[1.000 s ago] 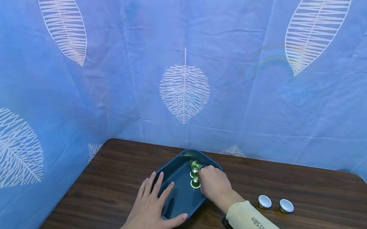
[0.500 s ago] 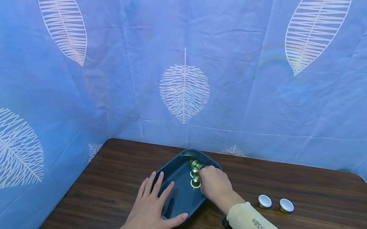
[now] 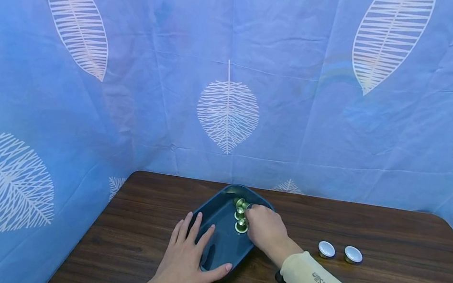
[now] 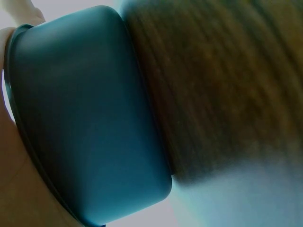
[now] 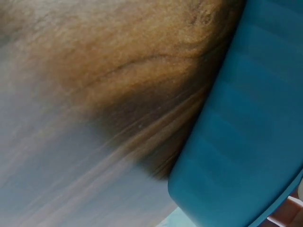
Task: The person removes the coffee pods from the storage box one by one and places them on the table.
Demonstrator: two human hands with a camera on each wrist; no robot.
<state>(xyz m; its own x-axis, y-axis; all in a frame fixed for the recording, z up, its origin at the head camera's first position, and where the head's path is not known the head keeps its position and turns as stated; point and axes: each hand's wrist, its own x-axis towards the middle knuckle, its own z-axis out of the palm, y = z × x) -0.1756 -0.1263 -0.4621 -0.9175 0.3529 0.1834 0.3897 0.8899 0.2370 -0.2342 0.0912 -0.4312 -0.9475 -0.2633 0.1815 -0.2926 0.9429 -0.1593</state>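
Note:
In the head view a dark blue tray (image 3: 215, 251) lies slanted on the table. My left hand (image 3: 187, 264) rests over its near-left end, fingers spread and straight across the rim, thumb near the opposite side. At the tray's far-right side my right hand (image 3: 266, 227) reaches in over the rim with fingers curled downward. It pinches a green coffee capsule (image 3: 246, 205), mostly hidden by the hand. Beside it stand several more green capsules (image 3: 241, 226) in a short row, rims down. Both wrist views show mainly the tray's outer wall (image 4: 90, 113).
Two coffee capsules with white lids up, a left one (image 3: 326, 249) and a right one (image 3: 353, 254), stand on the brown wooden table (image 3: 403, 244) right of the tray. A blue leaf-patterned cloth (image 3: 290, 121) hangs behind and at the sides.
The right forearm has shifted very slightly. Both hands, the tray and the capsules stay where they were.

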